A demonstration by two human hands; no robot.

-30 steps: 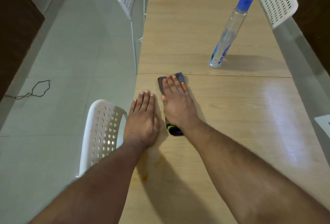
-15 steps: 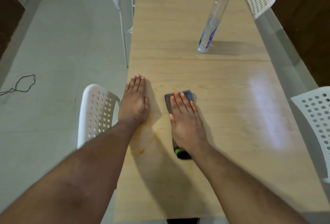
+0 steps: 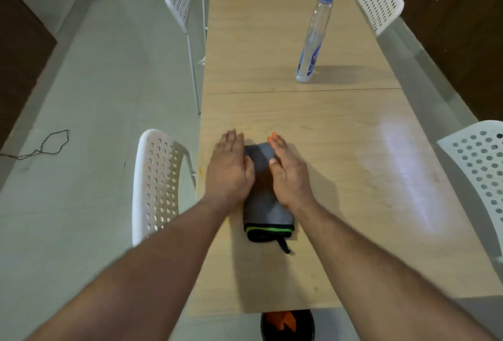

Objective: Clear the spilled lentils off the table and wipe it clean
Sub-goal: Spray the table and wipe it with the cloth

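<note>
Wiping step: the folded grey cloth (image 3: 268, 199) lies at the desk's (image 3: 340, 231) near edge, six o'clock. Left hand (image 3: 230, 166) and right hand (image 3: 290, 172) flank it, fingers straight, touching. Next, press and sweep toward the orange smears (image 3: 200, 170) at nine o'clock.

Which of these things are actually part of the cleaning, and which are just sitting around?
In use: grey cloth, left hand, right hand, table, orange smear at its edge, spray bottle.

Lying about: white chairs, floor cord, dark bin.
</note>
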